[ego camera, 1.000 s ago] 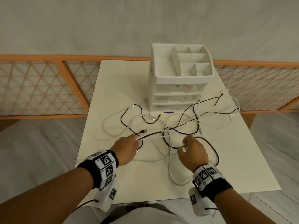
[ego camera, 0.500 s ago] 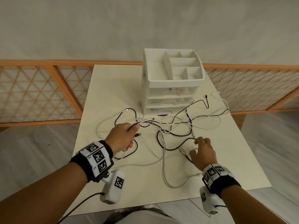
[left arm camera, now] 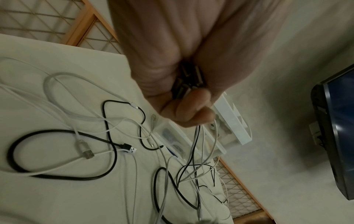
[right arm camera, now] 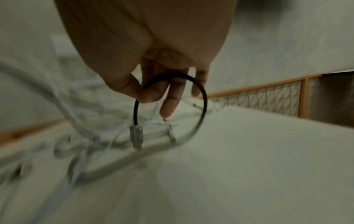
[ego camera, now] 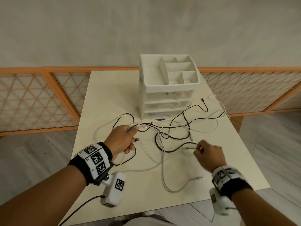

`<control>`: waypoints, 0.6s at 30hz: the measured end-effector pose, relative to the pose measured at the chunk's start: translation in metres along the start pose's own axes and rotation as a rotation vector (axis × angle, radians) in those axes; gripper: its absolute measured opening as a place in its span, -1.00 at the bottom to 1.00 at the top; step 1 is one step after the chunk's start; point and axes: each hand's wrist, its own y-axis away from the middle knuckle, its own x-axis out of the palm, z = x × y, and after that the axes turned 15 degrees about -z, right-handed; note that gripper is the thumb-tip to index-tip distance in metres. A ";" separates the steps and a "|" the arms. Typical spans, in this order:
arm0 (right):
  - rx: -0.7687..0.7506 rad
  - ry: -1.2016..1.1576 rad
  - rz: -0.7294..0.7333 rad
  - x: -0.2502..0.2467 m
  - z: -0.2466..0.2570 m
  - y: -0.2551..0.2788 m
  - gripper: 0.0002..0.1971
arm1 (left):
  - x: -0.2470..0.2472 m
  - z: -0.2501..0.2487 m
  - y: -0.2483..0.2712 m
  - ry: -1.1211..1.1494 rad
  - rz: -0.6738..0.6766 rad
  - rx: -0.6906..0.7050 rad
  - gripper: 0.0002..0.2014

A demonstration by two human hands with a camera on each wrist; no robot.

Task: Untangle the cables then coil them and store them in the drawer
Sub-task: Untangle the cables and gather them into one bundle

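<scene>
A tangle of black and white cables (ego camera: 172, 129) lies across the white table (ego camera: 107, 95) in front of a white drawer unit (ego camera: 166, 98). My left hand (ego camera: 123, 139) is lifted above the table's left side and grips a bundle of black and white cables (left arm camera: 193, 81); strands hang from the fist (left arm camera: 197, 136) toward the drawers. A black USB plug (ego camera: 137, 139) sticks out beside that hand. My right hand (ego camera: 206, 152) pinches a black cable (right arm camera: 201, 89) between thumb and forefinger; its silver plug (right arm camera: 137, 136) dangles below.
The drawer unit has an open divided tray on top (ego camera: 172, 72) and closed translucent drawers below. An orange lattice fence (ego camera: 32, 101) runs behind the table. A long white cable loop (ego camera: 171, 185) lies near the table's front edge. A dark screen (left arm camera: 333, 136) hangs on the wall.
My left hand has lifted up and to the left with its cable bundle. My right hand moved right and toward me, then closed on a black cable end.
</scene>
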 end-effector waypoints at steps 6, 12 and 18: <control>-0.058 -0.525 -0.302 -0.108 0.053 -0.055 -0.95 | 0.004 -0.014 0.001 0.035 0.055 0.041 -0.68; -0.340 -0.532 0.121 -0.115 0.123 -0.024 -0.95 | 0.006 -0.039 0.010 0.233 0.113 0.135 -0.70; -0.251 -0.678 0.002 -0.103 0.147 -0.031 -0.89 | 0.008 -0.041 0.024 0.126 0.248 0.227 -0.71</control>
